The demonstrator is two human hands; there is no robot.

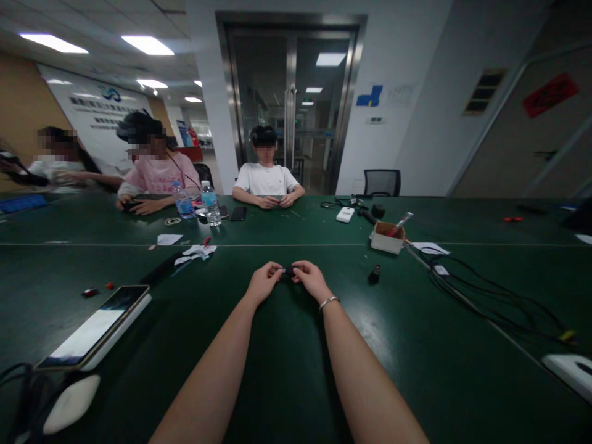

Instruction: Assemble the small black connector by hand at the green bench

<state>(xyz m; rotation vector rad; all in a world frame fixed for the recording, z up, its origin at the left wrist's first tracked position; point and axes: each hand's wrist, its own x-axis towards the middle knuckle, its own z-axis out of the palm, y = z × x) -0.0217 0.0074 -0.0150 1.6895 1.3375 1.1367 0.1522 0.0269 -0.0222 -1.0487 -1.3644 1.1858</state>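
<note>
Both my hands meet over the middle of the dark green table (pixel 287 345). Between them is a small black object (pixel 289 271), too small to identify. My left hand (pixel 265 282) pinches its left end, where a small light tip shows. My right hand (pixel 312 280), with a silver bracelet (pixel 329 303) at the wrist, closes its fingers on the right end. Another small black item (pixel 374 274) lies on the table to the right of my hands.
A phone on a white box (pixel 95 330) and a white mouse (pixel 71 402) lie at left. Cables (pixel 490 302) and an open box (pixel 387 239) are at right. Bottles (pixel 211 206) stand across the table, where a person (pixel 267 179) and others sit.
</note>
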